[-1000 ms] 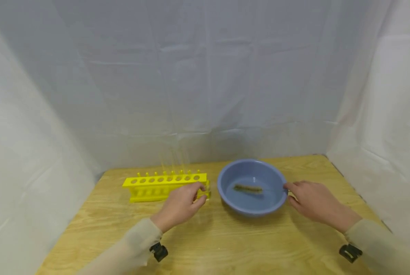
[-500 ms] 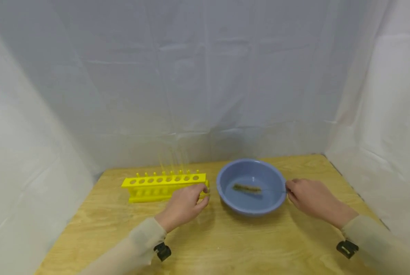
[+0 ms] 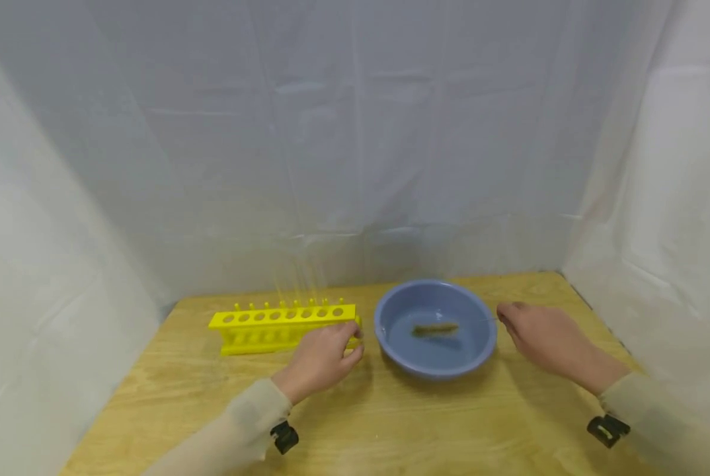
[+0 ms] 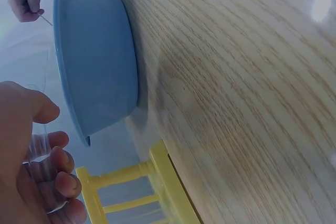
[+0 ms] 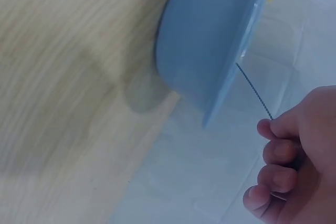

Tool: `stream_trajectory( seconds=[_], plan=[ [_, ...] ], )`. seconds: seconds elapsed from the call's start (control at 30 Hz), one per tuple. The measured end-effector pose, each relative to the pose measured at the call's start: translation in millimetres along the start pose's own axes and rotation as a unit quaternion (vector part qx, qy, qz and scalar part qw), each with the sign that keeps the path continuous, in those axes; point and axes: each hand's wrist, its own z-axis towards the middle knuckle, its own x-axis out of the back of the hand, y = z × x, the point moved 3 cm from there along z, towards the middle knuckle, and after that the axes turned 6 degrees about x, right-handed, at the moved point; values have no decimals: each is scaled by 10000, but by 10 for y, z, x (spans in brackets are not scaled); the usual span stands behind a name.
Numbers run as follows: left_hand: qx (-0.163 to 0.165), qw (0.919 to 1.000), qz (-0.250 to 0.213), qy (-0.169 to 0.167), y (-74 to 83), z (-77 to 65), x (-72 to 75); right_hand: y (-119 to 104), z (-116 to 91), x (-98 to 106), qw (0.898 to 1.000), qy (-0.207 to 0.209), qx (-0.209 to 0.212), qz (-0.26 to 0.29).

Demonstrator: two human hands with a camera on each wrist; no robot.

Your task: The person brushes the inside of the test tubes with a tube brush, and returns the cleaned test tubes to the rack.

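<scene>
My right hand (image 3: 547, 340) pinches the twisted wire handle (image 5: 254, 92) of a test tube brush between thumb and forefinger, just right of a blue basin (image 3: 435, 365). The wire crosses the basin's rim, and the brownish bristle head (image 3: 435, 329) is inside the basin, with a shadow below it. Left of the basin, my left hand (image 3: 319, 360) holds a clear glass test tube (image 4: 42, 158), its fingers curled round it in the left wrist view. In the head view the tube is barely visible. This hand is in front of the right end of a yellow test tube rack (image 3: 282, 316).
Several thin, see-through upright shapes (image 3: 297, 281) rise behind the rack's row of pegs, too faint to identify. The rack and basin stand on a wooden table (image 3: 385, 430). Pale sheeting (image 3: 355, 132) hangs behind and along both sides.
My right hand has risen slightly, and the brush head has shifted a little to the right inside the basin and lies more level. The left hand still holds the tube in nearly the same place.
</scene>
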Motion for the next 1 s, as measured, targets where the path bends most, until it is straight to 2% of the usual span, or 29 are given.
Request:
stream_trajectory(
  seconds=[0.3,0.5,0.73,1.0],
  plan=[
    [21,9999,101,-29,-12,42,-31,35,84,206,9993,300,31,235],
    [-11,10000,72,18,-10,58,-21,33,96,312,9976,639,192,181],
    [54,10000,57,21,0,87,-7,63,90,360,9973,715,55,171],
    [51,10000,71,42,-2,81,-15,55,63,361,9941,1052,220,144]
  ],
)
